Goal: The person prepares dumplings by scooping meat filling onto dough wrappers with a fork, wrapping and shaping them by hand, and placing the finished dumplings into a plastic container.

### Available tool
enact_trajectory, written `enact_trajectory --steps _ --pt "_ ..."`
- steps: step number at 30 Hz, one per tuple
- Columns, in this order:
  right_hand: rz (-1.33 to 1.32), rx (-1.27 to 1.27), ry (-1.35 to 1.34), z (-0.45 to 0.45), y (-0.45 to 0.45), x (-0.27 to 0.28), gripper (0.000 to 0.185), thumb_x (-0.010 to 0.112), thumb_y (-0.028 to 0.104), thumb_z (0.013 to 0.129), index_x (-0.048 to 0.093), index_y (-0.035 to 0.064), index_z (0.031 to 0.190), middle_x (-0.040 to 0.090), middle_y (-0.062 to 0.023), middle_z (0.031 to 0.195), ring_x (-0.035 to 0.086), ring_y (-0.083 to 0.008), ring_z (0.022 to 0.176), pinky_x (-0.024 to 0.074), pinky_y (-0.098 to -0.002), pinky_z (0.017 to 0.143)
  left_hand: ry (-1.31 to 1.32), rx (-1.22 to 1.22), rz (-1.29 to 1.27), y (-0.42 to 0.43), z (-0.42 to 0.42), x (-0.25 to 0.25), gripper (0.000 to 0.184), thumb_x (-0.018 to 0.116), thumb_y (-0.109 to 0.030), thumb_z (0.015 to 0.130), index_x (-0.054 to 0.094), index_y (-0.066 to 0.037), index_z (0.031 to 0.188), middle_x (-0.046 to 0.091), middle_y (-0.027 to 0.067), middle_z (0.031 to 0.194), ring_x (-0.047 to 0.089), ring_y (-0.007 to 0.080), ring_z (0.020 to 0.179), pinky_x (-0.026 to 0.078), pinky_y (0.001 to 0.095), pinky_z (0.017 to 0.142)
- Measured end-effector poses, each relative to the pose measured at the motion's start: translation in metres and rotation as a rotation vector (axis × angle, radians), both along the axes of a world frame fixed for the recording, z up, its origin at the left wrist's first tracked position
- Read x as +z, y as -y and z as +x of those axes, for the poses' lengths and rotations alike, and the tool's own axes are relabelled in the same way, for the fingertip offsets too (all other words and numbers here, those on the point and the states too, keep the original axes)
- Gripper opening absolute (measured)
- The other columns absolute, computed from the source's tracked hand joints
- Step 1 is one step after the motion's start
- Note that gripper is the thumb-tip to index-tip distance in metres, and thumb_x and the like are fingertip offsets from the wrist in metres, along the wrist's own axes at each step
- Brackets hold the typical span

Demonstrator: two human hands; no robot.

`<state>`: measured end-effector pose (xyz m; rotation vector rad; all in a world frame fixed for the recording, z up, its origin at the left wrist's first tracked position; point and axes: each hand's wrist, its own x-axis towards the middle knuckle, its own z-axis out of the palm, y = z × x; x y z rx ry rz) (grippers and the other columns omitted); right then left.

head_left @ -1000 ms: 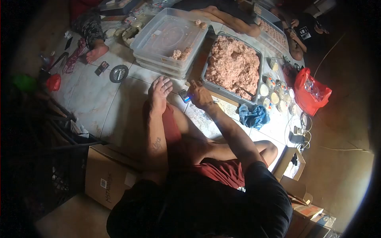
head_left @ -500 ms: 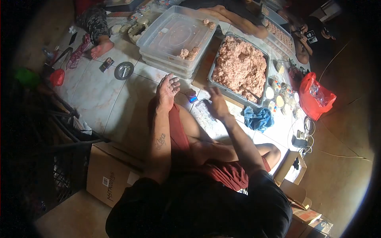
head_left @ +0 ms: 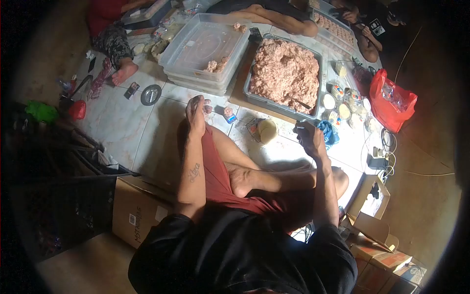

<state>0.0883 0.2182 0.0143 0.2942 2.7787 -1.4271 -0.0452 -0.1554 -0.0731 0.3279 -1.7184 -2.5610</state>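
My left hand is raised above my knee with its fingers partly bent and apart, near the front of the stacked clear trays. My right hand has curled fingers beside the blue cloth; a small pale bit shows at its fingertips, too small to name. Between the hands, a clear cup with a cream-coloured round end is on the tiles. Left of it is a small blue-labelled object. Behind stands a grey tub heaped with pink minced mixture, a dark handle sticking out.
Several pale-ended cups and a red plastic bag lie right of the tub. A round dish is at the left. Other people's legs extend behind the trays. Cardboard boxes flank my body.
My right hand has moved right and back toward me, and its fingers have curled. The cream-ended cup now shows on the tiles. My left hand has turned more side-on. The view has shifted slightly.
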Motion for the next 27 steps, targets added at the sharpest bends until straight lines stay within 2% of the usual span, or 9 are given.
enact_trajectory --steps 4,6,7,11,14,17,21,23,27 --pt "0.263 0.003 -0.107 -0.005 0.024 0.069 0.032 0.064 0.006 0.089 0.061 0.0005 0.120 0.066 -0.0191 0.083 0.067 -0.0309 0.076 0.0508 -0.0415 0.068 -0.315 0.029 -0.908 -0.040 0.015 0.012 0.019 0.066 -0.017 0.093 0.062 -0.004 0.106 0.066 0.0111 0.096 0.065 0.0246 0.085 0.053 0.0366 0.079" --pt "0.466 -0.017 -0.345 -0.025 0.023 0.069 0.029 0.065 0.008 0.088 0.062 0.0018 0.117 0.065 -0.0200 0.087 0.065 -0.0333 0.081 0.0500 -0.0441 0.071 -0.508 -0.212 -0.834 -0.077 0.029 0.002 0.013 0.066 -0.011 0.089 0.064 -0.004 0.099 0.068 0.0148 0.098 0.066 0.0277 0.088 0.052 0.0363 0.079" --pt "0.667 -0.035 -0.586 -0.038 0.021 0.068 0.027 0.066 0.009 0.087 0.063 0.0030 0.113 0.064 -0.0210 0.092 0.064 -0.0357 0.086 0.0493 -0.0467 0.074 -0.448 -0.417 -0.963 -0.099 0.039 -0.008 0.019 0.068 -0.010 0.085 0.065 -0.004 0.104 0.068 0.0158 0.099 0.066 0.0294 0.093 0.052 0.0385 0.082" --pt "0.871 -0.087 -0.268 -0.113 -0.007 -0.030 0.023 0.058 0.027 0.092 0.067 0.0061 0.093 0.066 -0.0212 0.081 0.065 -0.0419 0.079 0.0519 -0.0525 0.074 -1.068 -0.662 -1.532 -0.152 0.072 -0.046 0.053 0.079 -0.025 0.076 0.064 -0.012 0.126 0.058 0.0157 0.133 0.054 0.0383 0.123 0.039 0.0563 0.106" --pt "0.638 0.022 -0.159 -0.121 -0.003 -0.050 0.037 0.044 0.033 0.099 0.067 0.0043 0.094 0.069 -0.0262 0.088 0.069 -0.0431 0.083 0.0540 -0.0525 0.074 -1.069 -0.753 -1.538 -0.164 0.060 -0.083 0.056 0.073 -0.027 0.082 0.057 -0.012 0.133 0.055 0.0178 0.136 0.048 0.0416 0.129 0.033 0.0588 0.111" --pt "0.686 0.040 -0.035 -0.118 0.006 -0.005 0.033 0.044 0.027 0.098 0.067 0.0055 0.088 0.069 -0.0258 0.087 0.068 -0.0440 0.080 0.0550 -0.0520 0.073 -1.204 -0.516 -1.192 -0.164 0.052 -0.100 0.022 0.054 -0.015 0.088 0.073 -0.011 0.099 0.068 0.0147 0.106 0.062 0.0277 0.108 0.038 0.0532 0.107" --pt "1.057 0.118 -0.241 -0.129 -0.018 0.037 0.020 0.047 0.018 0.094 0.061 0.0078 0.084 0.064 -0.0185 0.071 0.066 -0.0358 0.064 0.0505 -0.0501 0.057 -1.025 -0.884 -1.328 -0.155 0.061 -0.052 0.023 0.059 -0.021 0.087 0.069 -0.007 0.103 0.067 0.0161 0.112 0.059 0.0288 0.115 0.034 0.0532 0.111" --pt "1.134 0.133 -0.247 -0.148 -0.025 0.053 0.018 0.046 0.016 0.094 0.061 0.0077 0.087 0.067 -0.0152 0.075 0.067 -0.0362 0.067 0.0505 -0.0502 0.060 -1.134 -0.458 -1.257 -0.159 0.069 -0.048 0.021 0.057 -0.023 0.090 0.066 -0.006 0.099 0.061 0.0160 0.123 0.053 0.0304 0.122 0.034 0.0541 0.111" --pt "1.176 0.054 -0.205 -0.175 -0.037 0.022 0.023 0.042 0.016 0.096 0.063 0.0084 0.091 0.070 -0.0155 0.087 0.068 -0.0361 0.085 0.0471 -0.0534 0.083 -1.055 -0.572 -1.334 -0.161 0.061 -0.067 0.019 0.056 -0.022 0.092 0.065 -0.006 0.097 0.057 0.0179 0.128 0.051 0.0324 0.122 0.033 0.0541 0.112"
